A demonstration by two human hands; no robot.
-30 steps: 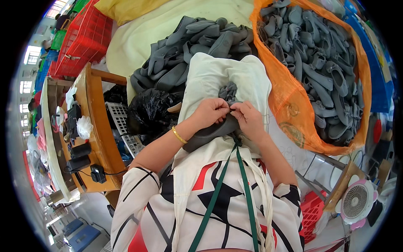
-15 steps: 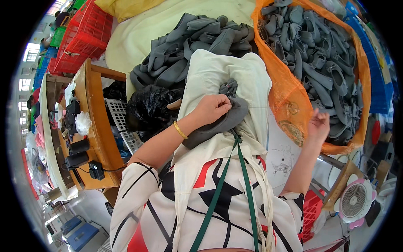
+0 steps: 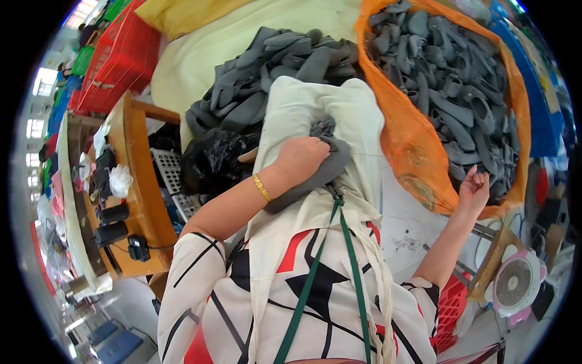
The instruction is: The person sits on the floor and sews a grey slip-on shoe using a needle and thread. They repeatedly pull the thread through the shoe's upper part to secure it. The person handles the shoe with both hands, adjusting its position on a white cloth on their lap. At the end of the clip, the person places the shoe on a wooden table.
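Observation:
A dark grey fabric shoe [image 3: 341, 156] lies across the white cloth-covered cushion [image 3: 357, 115] on my lap. My left hand [image 3: 303, 159] is closed over the shoe's upper edge, fingers curled and pressed on it. From the shoe a thin thread [image 3: 376, 155] runs taut to the right, toward my raised right hand [image 3: 474, 187]. That hand is closed with its fingertips pinched together, in front of the orange sack. Any needle there is too small to make out. A small bunched grey piece [image 3: 323, 127] sits just beyond the left hand.
Grey shoes [image 3: 291, 57] are heaped behind the cushion. An orange mesh sack [image 3: 403, 142] full of similar shoes stands at the right. At the left are a black plastic bag [image 3: 212, 159], a wooden table [image 3: 142, 206] and red crates [image 3: 124, 57]. A fan [image 3: 516, 279] stands lower right.
My right hand has moved farther right and slightly down, away from the shoe, with the thread stretched between. The left hand keeps its hold on the shoe. The view has shifted a little.

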